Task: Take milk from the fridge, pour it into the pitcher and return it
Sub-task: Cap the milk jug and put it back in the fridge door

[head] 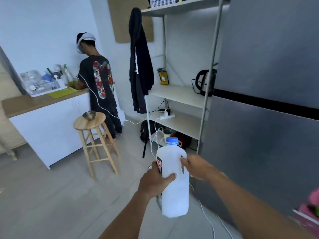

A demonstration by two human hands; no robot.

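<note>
The milk jug (175, 192) is out of the fridge (267, 135) and held upright in mid-air, low in the view and just left of the fridge's lower door. It is a pale, see-through plastic jug with a blue cap (172, 140) screwed on and a dark label on its left side.

The left hand (153, 181) grips the body of the jug from the left, with the thumb wrapped across the front and the other fingers hidden behind. The right hand (196, 167) holds the jug on its right side at the handle: the thumb lies on the shoulder of the jug and the other fingers curl behind, somewhat blurred.

Both grey fridge doors are closed, with a dark gap between the upper and lower one.

Left of the fridge stands a white shelf unit (179, 94) with a black kettle (204, 81) on one shelf and a power strip (165, 115) on the shelf below. A dark jacket (139, 66) hangs from the shelf unit's left side, and a black backpack (144, 130) sits on the floor beneath it.

Farther left, a wooden stool (91, 123) carries a metal bowl (89, 115). Behind the stool a second person (100, 80) in dark clothes stands facing the counter (34, 102).
</note>
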